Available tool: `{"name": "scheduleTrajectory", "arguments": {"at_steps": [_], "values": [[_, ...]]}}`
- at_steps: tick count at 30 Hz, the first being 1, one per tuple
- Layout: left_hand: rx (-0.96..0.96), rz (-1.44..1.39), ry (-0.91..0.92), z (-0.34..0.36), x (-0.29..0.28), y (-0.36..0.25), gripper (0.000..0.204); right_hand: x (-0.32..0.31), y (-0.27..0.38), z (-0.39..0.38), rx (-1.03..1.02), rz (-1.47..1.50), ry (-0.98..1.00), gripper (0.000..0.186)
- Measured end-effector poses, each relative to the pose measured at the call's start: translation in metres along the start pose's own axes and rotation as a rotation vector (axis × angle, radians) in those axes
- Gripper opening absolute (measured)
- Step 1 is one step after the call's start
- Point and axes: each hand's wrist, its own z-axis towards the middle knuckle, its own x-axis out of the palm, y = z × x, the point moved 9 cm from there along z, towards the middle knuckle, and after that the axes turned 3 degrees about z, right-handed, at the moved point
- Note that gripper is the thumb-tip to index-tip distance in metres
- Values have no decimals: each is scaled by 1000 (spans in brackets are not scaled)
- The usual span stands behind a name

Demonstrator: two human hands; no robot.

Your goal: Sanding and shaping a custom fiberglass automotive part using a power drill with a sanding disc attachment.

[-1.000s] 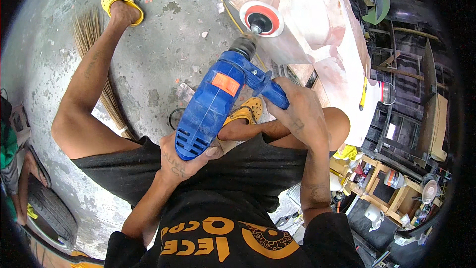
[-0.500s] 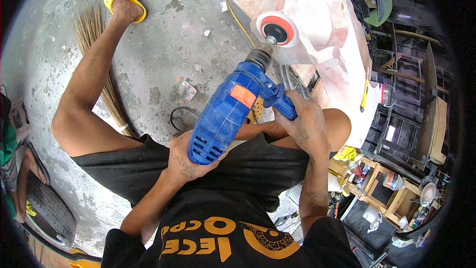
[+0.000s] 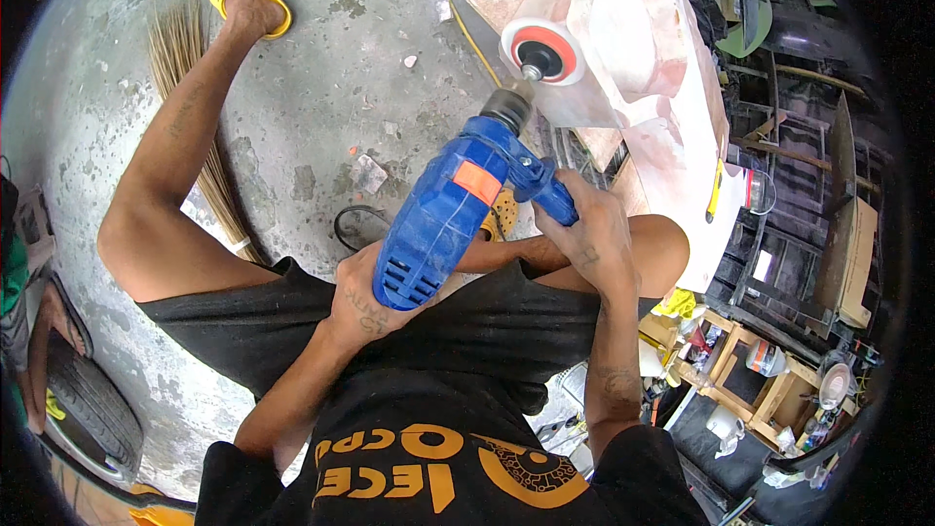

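Observation:
My left hand [image 3: 362, 294] is closed around the rear underside of a blue drill [image 3: 430, 209] with an orange panel on top. My right hand [image 3: 596, 234] is wrapped round the drill's side handle. From the chuck [image 3: 506, 108] a shaft leads to a round pad [image 3: 542, 51] with a white rim and red ring, lying against a pinkish-white, uneven molded piece [image 3: 643, 10]. Whether the pad is spinning I cannot tell. A yellow cutter [image 3: 718, 190] rests on the white surface right of my right hand.
A straw broom [image 3: 175, 44] lies beside my outstretched left leg. A yellow cord [image 3: 447, 5] crosses the concrete floor. At the lower left are a tire [image 3: 93, 419] and another person's sandaled foot [image 3: 63, 321]. Wooden crates [image 3: 740, 370] with containers and dark metal frames crowd the right.
Compared with a second ago, the drill, its pad and both my hands have shifted rightward. In the last half second they have moved slightly upward, with both grips unchanged.

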Motion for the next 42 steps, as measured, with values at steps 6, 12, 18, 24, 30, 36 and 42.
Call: {"name": "scheduleTrajectory", "arguments": {"at_steps": [6, 12, 18, 24, 30, 36, 42], "values": [[135, 35, 26, -1, 2, -15, 47, 0, -14, -23, 52, 13, -6, 36], [95, 17, 10, -1, 1, -7, 45, 8, -12, -13, 88, 46, 26, 36], [-8, 60, 53, 1, -1, 9, 57, 15, -3, 10, 25, 7, 61, 37], [88, 113, 25, 0, -1, 0, 57, 10, -5, 3, 37, 18, 43, 38], [123, 17, 39, -1, 1, -12, 52, 3, -12, -22, 67, 41, -25, 30], [91, 13, 27, 1, -5, -7, 52, 6, -6, -11, 122, 72, 5, 30], [40, 34, 15, 7, -12, 1, 51, 13, 0, 7, 96, 44, 44, 31]]}}
